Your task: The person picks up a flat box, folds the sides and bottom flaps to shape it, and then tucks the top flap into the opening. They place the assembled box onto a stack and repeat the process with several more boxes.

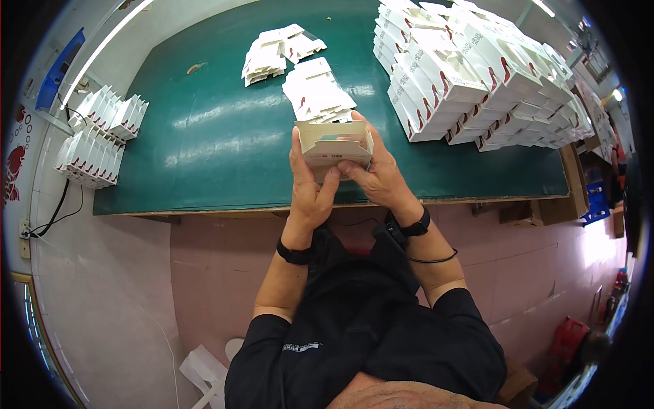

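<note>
Between both hands is a white cardboard box (335, 158), its near end open and its flaps standing out. My left hand (310, 178) grips its left side, fingers along the wall and thumb at the lower edge. On the other side my right hand (379, 172) is closed round it, the thumb pressed on the near bottom panel. Just beyond the box lies a stack of flat white cartons (319, 88) on the green table (204, 146). A second pile of flat cartons (272, 54) lies farther back.
A tall stack of formed white boxes with red marks (443, 75) fills the table's right side. More formed boxes (95, 153) stand at its left edge by the wall. Brown cardboard boxes (555, 208) and a blue crate (597, 204) are beyond the right end.
</note>
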A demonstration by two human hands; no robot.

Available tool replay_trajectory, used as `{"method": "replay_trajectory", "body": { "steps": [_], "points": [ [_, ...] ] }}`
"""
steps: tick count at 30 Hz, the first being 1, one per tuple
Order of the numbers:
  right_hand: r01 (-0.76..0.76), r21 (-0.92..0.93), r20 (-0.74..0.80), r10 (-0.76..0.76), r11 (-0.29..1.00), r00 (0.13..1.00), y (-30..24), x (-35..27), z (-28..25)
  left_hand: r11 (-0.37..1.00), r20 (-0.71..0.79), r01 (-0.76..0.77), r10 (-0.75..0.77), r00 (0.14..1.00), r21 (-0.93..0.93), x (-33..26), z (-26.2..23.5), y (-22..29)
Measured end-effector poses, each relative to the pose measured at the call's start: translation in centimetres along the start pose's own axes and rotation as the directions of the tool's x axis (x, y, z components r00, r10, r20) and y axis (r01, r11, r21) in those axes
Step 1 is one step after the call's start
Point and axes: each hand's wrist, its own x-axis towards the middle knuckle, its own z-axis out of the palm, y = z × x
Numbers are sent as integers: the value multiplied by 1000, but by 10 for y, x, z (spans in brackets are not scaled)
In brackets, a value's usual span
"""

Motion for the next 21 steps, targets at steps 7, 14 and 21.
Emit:
{"method": "replay_trajectory", "body": {
  "steps": [7,14,21],
  "points": [
    [1,38,49,-3,999,999,3,2,-10,971,30,26,-19,999,-237,9,-16,10],
    [-25,106,117,13,994,993,3,4,-16,937,89,94,-68,994,-336,16,-30,15],
    [148,-60,-26,-150,987,988,-5,5,-26,939,100,90,-59,993,-332,17,-35,11]
  ]
}}
